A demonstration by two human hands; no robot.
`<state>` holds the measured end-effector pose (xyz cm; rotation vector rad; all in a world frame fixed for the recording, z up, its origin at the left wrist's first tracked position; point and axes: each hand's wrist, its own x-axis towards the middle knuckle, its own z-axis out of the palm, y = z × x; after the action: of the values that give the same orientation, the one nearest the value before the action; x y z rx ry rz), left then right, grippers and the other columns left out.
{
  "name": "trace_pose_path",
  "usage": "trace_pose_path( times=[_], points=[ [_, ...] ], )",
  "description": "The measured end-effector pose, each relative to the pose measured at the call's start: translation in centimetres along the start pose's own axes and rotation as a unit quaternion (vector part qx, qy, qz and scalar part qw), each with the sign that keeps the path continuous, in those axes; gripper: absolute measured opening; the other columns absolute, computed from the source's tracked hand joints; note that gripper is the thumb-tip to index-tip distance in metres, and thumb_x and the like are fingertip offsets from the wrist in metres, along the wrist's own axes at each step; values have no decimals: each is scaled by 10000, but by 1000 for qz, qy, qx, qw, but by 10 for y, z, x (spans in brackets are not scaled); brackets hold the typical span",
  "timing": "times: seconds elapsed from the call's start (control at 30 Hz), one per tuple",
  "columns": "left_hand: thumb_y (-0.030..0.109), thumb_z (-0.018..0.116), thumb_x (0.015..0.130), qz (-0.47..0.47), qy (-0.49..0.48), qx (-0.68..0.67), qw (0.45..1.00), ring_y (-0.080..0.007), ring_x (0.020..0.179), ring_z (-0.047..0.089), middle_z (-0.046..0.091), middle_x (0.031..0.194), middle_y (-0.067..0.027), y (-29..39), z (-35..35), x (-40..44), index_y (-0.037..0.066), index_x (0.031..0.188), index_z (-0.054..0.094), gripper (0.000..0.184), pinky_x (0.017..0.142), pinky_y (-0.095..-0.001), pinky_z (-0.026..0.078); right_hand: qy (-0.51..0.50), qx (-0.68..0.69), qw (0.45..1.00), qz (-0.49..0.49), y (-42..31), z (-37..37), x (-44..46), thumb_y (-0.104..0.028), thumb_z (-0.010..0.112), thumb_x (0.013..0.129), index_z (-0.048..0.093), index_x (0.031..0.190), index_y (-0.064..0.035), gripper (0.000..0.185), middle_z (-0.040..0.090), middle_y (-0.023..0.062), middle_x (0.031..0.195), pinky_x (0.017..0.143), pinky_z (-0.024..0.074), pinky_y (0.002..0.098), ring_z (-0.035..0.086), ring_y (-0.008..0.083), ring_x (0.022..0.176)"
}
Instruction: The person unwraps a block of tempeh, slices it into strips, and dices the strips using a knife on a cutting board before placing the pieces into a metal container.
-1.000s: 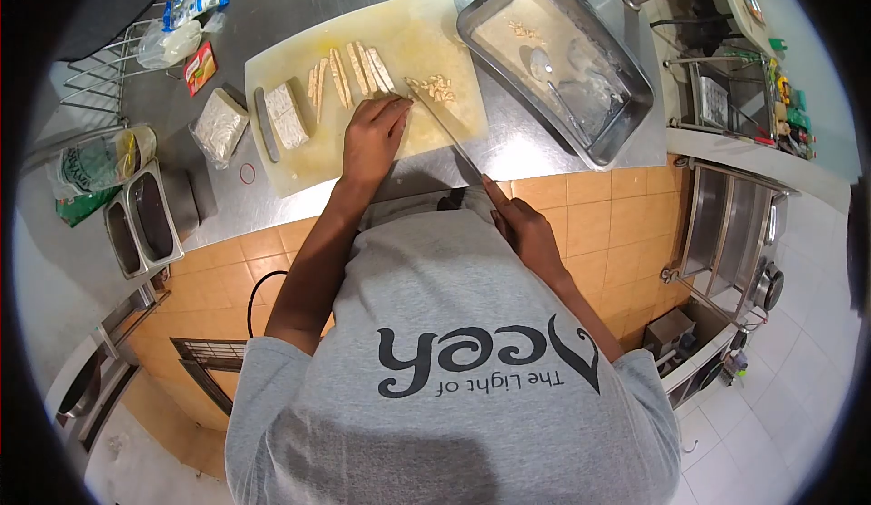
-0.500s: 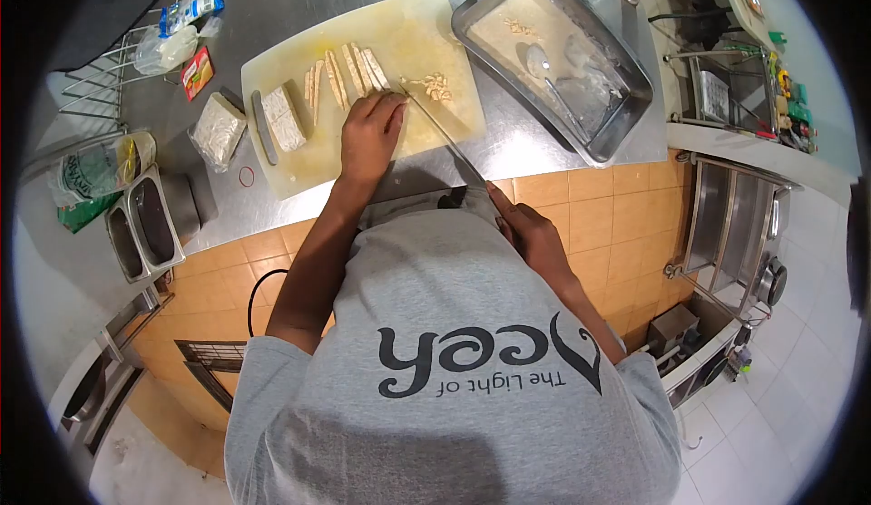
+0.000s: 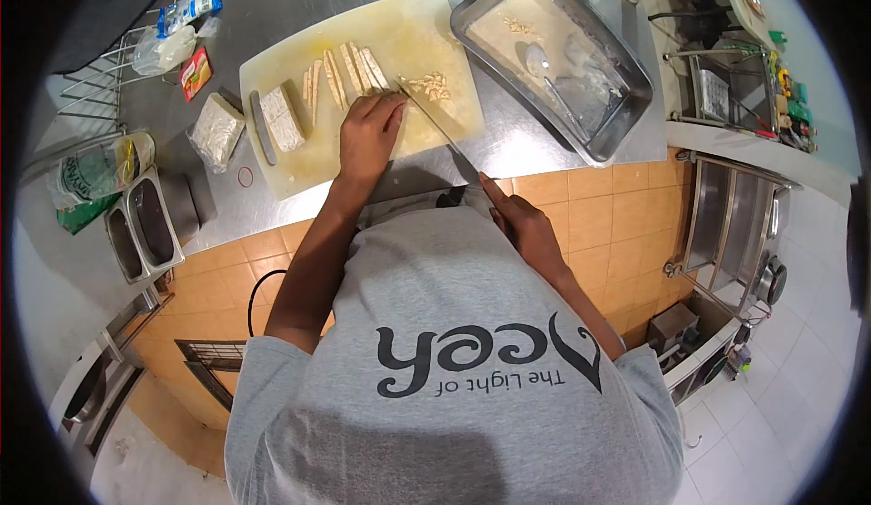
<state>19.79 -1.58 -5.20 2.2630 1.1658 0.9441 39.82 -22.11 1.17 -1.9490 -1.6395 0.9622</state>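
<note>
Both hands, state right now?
Left hand: fingers curled down at the board, grip contents hidden.
Right hand: closed, holding the knife, blade slanting over the board.

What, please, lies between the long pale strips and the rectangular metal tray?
In the head view, a pile of chopped pale pieces lies there on the yellowish plastic cutting board, beside the long metal knife.

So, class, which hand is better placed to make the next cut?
Probably the right hand: it holds the knife, whose blade reaches over the cutting board, while the left hand rests near the blade's tip.
</note>
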Motion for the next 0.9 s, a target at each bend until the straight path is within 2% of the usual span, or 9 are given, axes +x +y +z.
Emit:
trace_pose_path(
  times=[0.07,0.17,0.27,0.37,0.9],
  points=[
    [42,729,853,14,2,-2,1000,-299,951,675,726,1001,-108,-2,2,0,51,1001,738,149,854,-385,550,10,6,1000,-16,4,5,3,-80,608,946,426,1531,-313,656,605,169,788,645,504,473,624,353,684],
    [52,738,854,28,6,4,1000,-291,946,677,728,1004,-98,-4,1,0,58,999,739,145,848,-377,551,20,9,1000,-10,-2,-2,0,-14,636,923,464,1515,-181,638,611,202,798,685,510,414,615,341,690],
    [51,745,839,12,12,0,1000,-298,958,664,711,1002,-106,0,2,-1,43,980,733,142,852,-389,547,23,7,1000,-12,-2,-8,-5,1,636,917,480,1502,-158,627,620,208,814,695,515,402,621,345,700],
    [64,753,837,5,21,2,1000,-296,956,658,699,1005,-98,4,0,1,43,963,729,130,849,-393,542,18,30,999,-2,-6,-9,-9,-51,611,944,425,1533,-280,659,616,192,839,679,508,469,626,366,722],
    [82,763,835,16,12,23,1000,-293,939,646,703,997,-88,-2,1,-6,38,955,753,128,846,-391,535,-9,22,1000,9,-8,-11,-19,-81,615,954,434,1528,-289,637,614,192,801,668,517,456,634,355,700]
  ],
)
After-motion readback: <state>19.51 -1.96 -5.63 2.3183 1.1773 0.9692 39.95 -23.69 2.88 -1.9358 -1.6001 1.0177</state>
